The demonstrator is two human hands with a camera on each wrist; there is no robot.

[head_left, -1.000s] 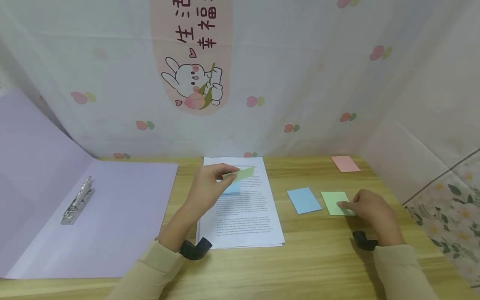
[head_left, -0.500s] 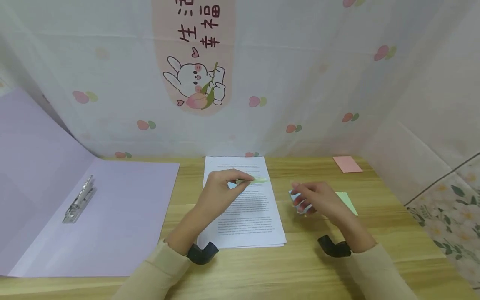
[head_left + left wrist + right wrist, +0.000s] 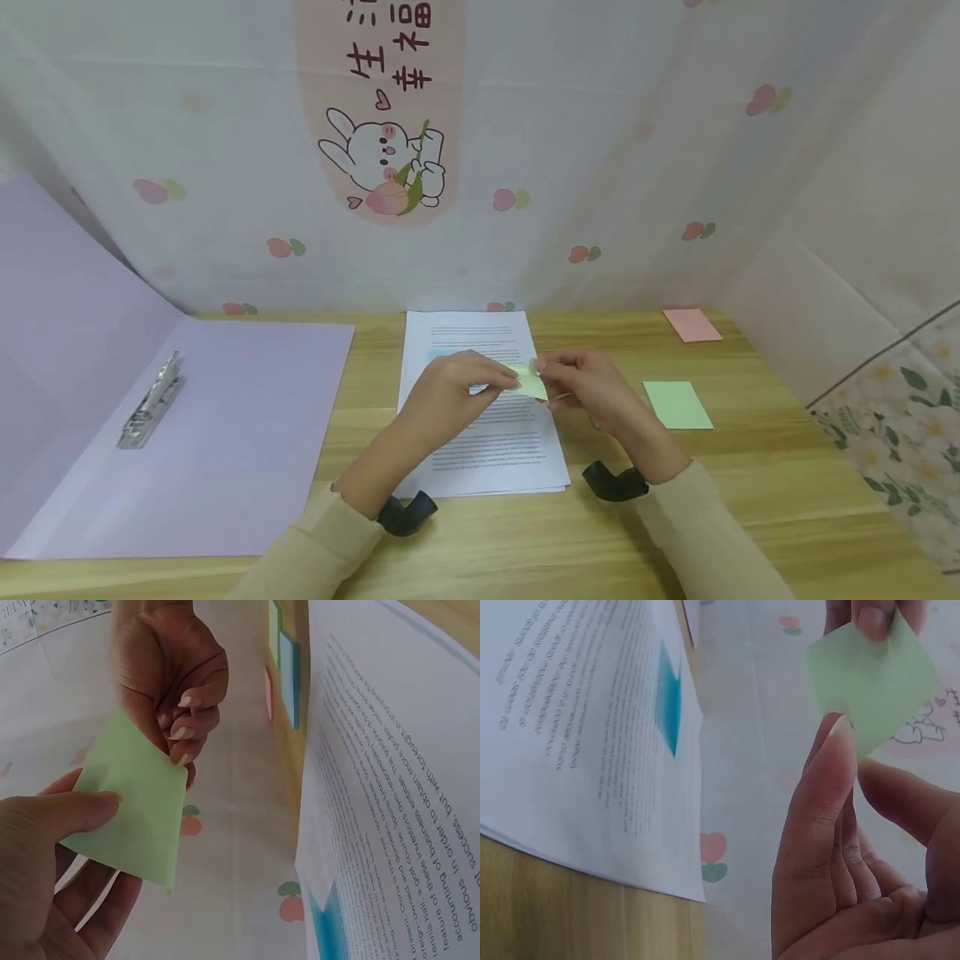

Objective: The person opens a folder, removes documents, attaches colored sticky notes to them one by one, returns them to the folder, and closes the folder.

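"生" and "幸福" on the hanging cloth (image 3: 495, 142), "order to obtain more profits" on the printed paper (image 3: 390, 787)

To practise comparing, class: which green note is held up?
The green note pinched by the left hand; the other green note lies flat on the table.

wood-grain table (image 3: 510, 550) | white rabbit-and-fruit-print backdrop (image 3: 637, 167) | right: floral-patterned surface (image 3: 911, 446)

Left hand (image 3: 452, 385) pinching; right hand (image 3: 595, 387) pinching just beside; forearms (image 3: 378, 468) converging.
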